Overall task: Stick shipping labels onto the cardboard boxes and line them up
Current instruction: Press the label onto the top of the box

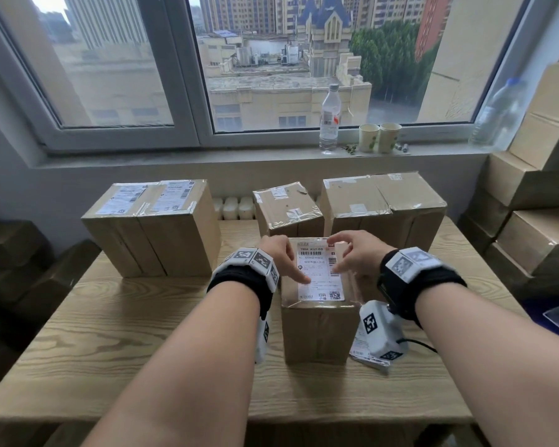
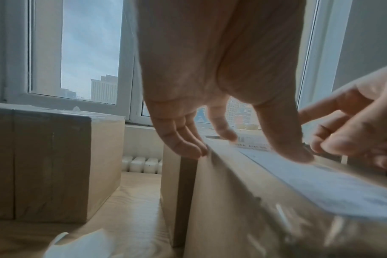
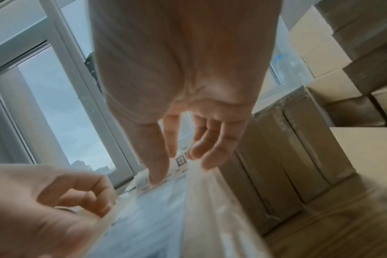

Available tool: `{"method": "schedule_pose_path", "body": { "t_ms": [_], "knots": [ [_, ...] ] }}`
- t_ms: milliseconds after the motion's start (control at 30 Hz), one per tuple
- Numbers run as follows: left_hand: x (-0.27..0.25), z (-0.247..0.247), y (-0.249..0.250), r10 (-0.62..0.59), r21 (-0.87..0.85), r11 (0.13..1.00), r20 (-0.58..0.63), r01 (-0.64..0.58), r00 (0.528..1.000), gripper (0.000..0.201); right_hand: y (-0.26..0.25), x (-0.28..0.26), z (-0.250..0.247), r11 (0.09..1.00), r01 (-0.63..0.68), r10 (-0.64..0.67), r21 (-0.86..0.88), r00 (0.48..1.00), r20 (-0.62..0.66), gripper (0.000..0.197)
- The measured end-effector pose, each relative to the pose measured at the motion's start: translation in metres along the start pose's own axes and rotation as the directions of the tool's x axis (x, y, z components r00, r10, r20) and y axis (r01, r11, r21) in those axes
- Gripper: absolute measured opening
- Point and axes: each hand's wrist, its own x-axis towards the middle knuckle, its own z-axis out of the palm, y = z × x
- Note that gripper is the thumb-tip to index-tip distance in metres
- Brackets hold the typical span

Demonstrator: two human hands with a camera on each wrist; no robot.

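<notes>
Desk [image 1: 117, 321]: pale wood, open grain, matt. Centre box [image 1: 317, 333]: brown matt cardboard, top wrapped in glossy clear tape, creased. Shipping label [image 1: 318, 272]: smooth white printed paper. Boxes at 10 o'clock [image 1: 152, 227] and 2 o'clock [image 1: 384, 201]: same cardboard, shiny tape seams. Bottle [image 1: 329, 117] at 12: clear plastic.

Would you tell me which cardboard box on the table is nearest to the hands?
The small box at the front centre, with a white label on top; both hands touch that label. The other three stand behind it.
</notes>
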Motion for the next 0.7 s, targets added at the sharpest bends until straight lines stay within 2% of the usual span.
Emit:
{"method": "schedule_pose_path", "body": {
  "t_ms": [100, 200, 333, 533, 700],
  "knots": [
    [0.009, -0.001, 0.004, 0.023, -0.027, 0.999, -0.166, -0.028, 0.986, 0.052, 0.001, 0.010, 0.000, 0.997, 0.040, -0.049, -0.062, 0.987, -0.153, 0.047],
    [0.018, 0.000, 0.006, 0.031, -0.026, 0.999, -0.199, -0.037, 0.979, 0.065, 0.004, 0.017, 0.003, 0.986, 0.020, -0.046, -0.165, 0.987, -0.156, 0.039],
    [0.028, 0.002, 0.007, -0.001, -0.030, 1.000, -0.197, -0.005, 0.980, 0.072, 0.008, 0.023, 0.005, 0.977, -0.011, -0.014, -0.213, 0.993, -0.118, 0.054],
    [0.036, 0.004, 0.010, -0.040, -0.078, 0.996, -0.107, 0.031, 0.993, 0.072, 0.006, 0.031, 0.002, 0.986, -0.034, 0.018, -0.165, 0.995, -0.096, 0.080],
    [0.044, 0.006, 0.006, -0.081, -0.160, 0.985, -0.116, 0.062, 0.990, 0.064, 0.002, 0.034, 0.000, 0.988, -0.037, 0.024, -0.147, 0.996, -0.089, 0.057]
  ]
}}
